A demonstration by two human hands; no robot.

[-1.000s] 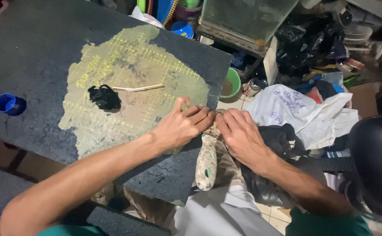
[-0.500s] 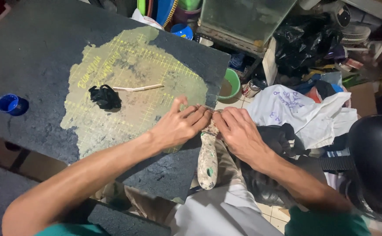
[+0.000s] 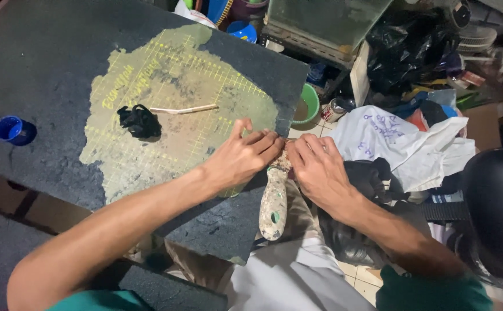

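My left hand (image 3: 241,156) and my right hand (image 3: 316,168) meet at the right edge of a dark worktable (image 3: 44,63), fingertips pinched together on the upper end of a paint-spattered tool handle (image 3: 274,203). The handle points down toward my lap; its working end is hidden under my fingers. On the table's worn yellow-green gridded patch (image 3: 165,86) lie a crumpled black lump (image 3: 139,121) and a thin wooden stick (image 3: 185,109), both well left of my hands.
A small blue cup (image 3: 8,128) stands near the table's left edge. Beyond the table are a green bowl (image 3: 309,103), a white plastic bag (image 3: 386,141), black bags (image 3: 407,49) and a wire cage (image 3: 326,23). A black helmet-like object (image 3: 496,213) is at right.
Both hands stay on the handle's top; the view has shifted only slightly. Nothing was picked up or let go.
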